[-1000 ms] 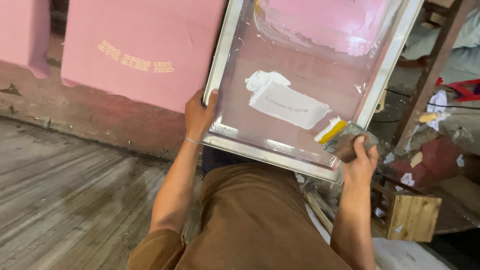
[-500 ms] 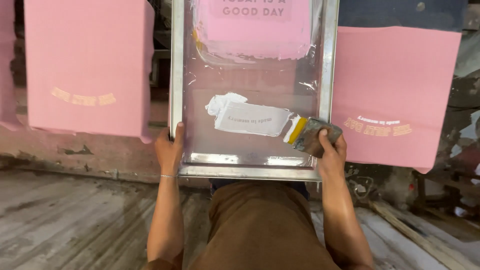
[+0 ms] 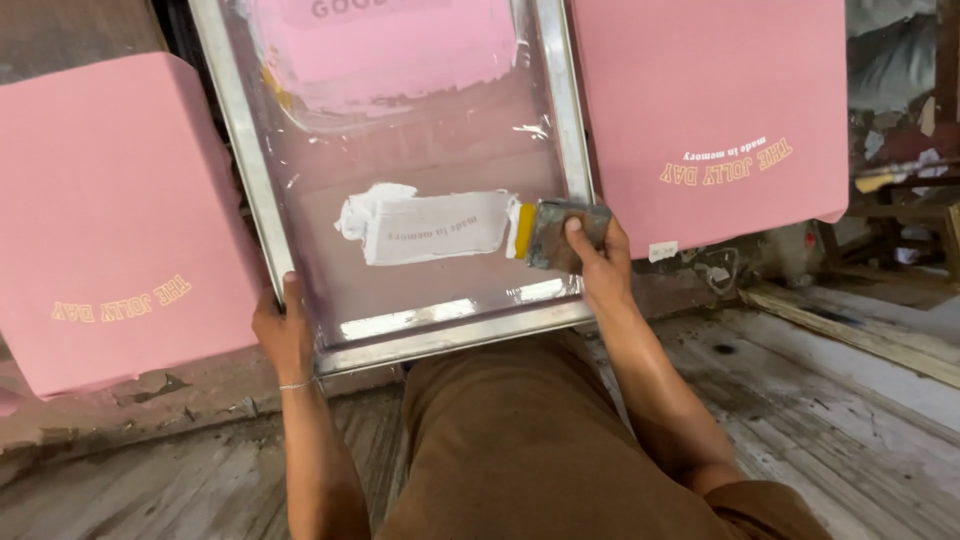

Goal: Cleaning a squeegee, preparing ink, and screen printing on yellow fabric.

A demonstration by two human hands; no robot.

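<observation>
The left hand (image 3: 283,335) is clenched on the lower left corner of a metal-framed printing screen (image 3: 250,170), thumb over the rail, while the right hand (image 3: 597,262) grasps a small squeegee (image 3: 558,232) with a yellow blade, pressed against the mesh just inside the frame's right rail. The screen lies flat over a pink fabric panel (image 3: 380,45) that shows through the mesh near the top, and its long axis runs away from the person, tilted slightly left. A patch of white ink (image 3: 425,226) stretches crosswise on the mesh, directly left of the squeegee blade and touching it, so the right hand is much the nearer to it; the left hand sits below and to the left, apart from the ink. Two more pink panels with yellow lettering flank the screen, one left (image 3: 110,230), one right (image 3: 710,110). The screen's far end is cut off by the picture's top edge, the surface beneath the panels is mostly hidden, and the right-hand fingers behind the squeegee cannot be made out
</observation>
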